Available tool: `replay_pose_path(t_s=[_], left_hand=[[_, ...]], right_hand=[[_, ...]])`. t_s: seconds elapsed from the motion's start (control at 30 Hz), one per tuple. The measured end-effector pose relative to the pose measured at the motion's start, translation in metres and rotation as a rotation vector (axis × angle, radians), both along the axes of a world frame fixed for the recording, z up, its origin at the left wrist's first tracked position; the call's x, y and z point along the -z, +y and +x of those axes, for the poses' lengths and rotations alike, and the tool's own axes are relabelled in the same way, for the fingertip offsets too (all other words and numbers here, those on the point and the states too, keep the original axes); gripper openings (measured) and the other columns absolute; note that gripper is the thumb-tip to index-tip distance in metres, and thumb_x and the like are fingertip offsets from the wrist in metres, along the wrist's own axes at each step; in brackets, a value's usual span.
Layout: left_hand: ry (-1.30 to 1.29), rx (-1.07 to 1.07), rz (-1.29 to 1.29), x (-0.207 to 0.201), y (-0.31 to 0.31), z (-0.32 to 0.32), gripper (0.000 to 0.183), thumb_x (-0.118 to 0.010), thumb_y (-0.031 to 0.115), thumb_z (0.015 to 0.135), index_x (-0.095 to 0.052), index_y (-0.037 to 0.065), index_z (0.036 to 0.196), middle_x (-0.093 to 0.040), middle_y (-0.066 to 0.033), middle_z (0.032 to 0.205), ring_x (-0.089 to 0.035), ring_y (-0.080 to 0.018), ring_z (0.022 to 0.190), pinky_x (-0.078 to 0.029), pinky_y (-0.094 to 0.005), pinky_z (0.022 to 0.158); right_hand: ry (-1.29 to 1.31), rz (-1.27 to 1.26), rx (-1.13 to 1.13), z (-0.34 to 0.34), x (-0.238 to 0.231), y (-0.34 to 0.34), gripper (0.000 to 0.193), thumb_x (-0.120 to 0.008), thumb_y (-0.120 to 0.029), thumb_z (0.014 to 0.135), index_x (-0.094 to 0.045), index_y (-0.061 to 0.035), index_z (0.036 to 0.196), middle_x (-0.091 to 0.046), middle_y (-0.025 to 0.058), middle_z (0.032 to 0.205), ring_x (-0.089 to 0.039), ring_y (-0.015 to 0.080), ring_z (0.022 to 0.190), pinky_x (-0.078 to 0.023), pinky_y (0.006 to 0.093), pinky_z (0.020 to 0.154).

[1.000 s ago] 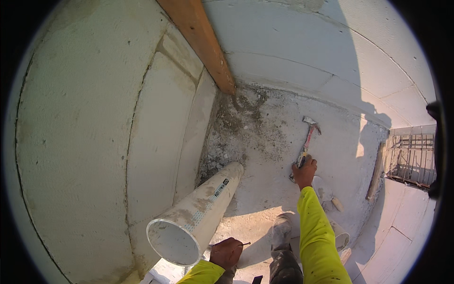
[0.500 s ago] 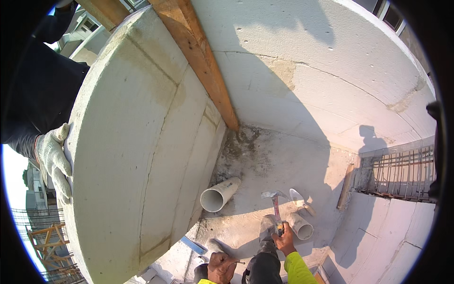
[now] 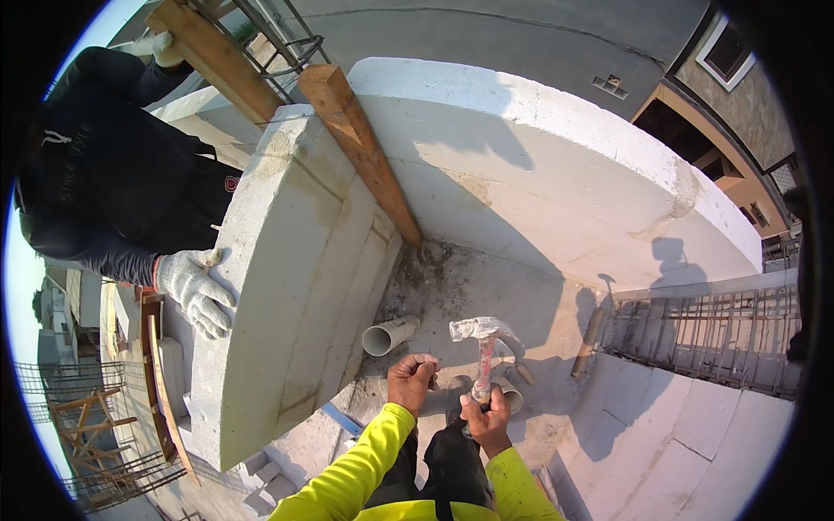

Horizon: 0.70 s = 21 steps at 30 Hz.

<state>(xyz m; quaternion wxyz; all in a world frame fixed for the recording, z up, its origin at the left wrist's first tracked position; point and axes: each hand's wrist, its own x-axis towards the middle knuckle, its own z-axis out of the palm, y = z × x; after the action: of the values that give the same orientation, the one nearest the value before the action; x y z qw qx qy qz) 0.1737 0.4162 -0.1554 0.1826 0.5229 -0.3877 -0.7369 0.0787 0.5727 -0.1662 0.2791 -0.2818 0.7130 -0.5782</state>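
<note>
My right hand [image 3: 488, 424] is closed around the handle of a claw hammer [image 3: 485, 365], which stands head up in front of me. Just to its left, my left hand [image 3: 412, 380] is raised with its fingers pinched together. A thin nail showed between those fingers a moment earlier; now it is barely visible. Beyond the hands, a pale plastic pipe [image 3: 391, 336] lies on the floor beside the left block wall [image 3: 300, 260]. A second pipe [image 3: 507, 396] is partly hidden behind my right hand. The handle of a trowel [image 3: 525, 374] shows near the hammer head.
A wooden post [image 3: 369, 156] leans in the corner between the left wall and the white back wall [image 3: 521, 208]. At left, a co-worker's gloved hand [image 3: 198, 291] rests on the wall edge; another grips a timber [image 3: 217, 65]. Rebar [image 3: 712, 334] crosses a gap at right.
Both my hands have risen, the right one bringing the hammer up and nearer. My view has tilted up, showing more of the co-worker and the wall tops.
</note>
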Motion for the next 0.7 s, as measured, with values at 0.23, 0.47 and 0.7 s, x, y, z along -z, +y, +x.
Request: replay_pose_path(t_s=[0.23, 0.47, 0.7], left_hand=[[0.253, 0.018, 0.351, 0.045, -0.165, -0.041, 0.015, -0.065, 0.011, 0.095, -0.069, 0.006, 0.108, -0.068, -0.0023, 0.086, -0.065, -0.0123, 0.072, -0.058, -0.0319, 0.062], [0.259, -0.021, 0.406, 0.17, -0.299, -0.109, 0.019, -0.063, 0.015, 0.098, -0.065, 0.004, 0.113, -0.063, 0.0006, 0.085, -0.058, -0.0116, 0.071, -0.052, -0.0265, 0.063], [0.567, -0.122, 0.56, 0.264, -0.344, -0.134, 0.019, -0.064, 0.018, 0.1, -0.065, 0.003, 0.111, -0.063, -0.0012, 0.086, -0.06, -0.0152, 0.073, -0.055, -0.0295, 0.066]], right_hand=[[-0.094, 0.132, 0.02, -0.011, -0.03, 0.007, 0.02, -0.074, -0.012, 0.087, -0.064, -0.0011, 0.101, -0.065, 0.0025, 0.08, -0.059, 0.009, 0.069, -0.049, 0.0278, 0.065], [0.239, 0.194, -0.158, -0.049, 0.08, -0.033, 0.025, -0.073, -0.014, 0.083, -0.067, -0.0007, 0.103, -0.067, 0.0183, 0.08, -0.068, 0.0372, 0.068, -0.053, 0.0404, 0.06], [0.282, 0.089, -0.328, -0.114, 0.175, -0.131, 0.027, -0.077, -0.018, 0.08, -0.062, -0.003, 0.098, -0.067, 0.0173, 0.078, -0.067, 0.0357, 0.066, -0.053, 0.0392, 0.058]])
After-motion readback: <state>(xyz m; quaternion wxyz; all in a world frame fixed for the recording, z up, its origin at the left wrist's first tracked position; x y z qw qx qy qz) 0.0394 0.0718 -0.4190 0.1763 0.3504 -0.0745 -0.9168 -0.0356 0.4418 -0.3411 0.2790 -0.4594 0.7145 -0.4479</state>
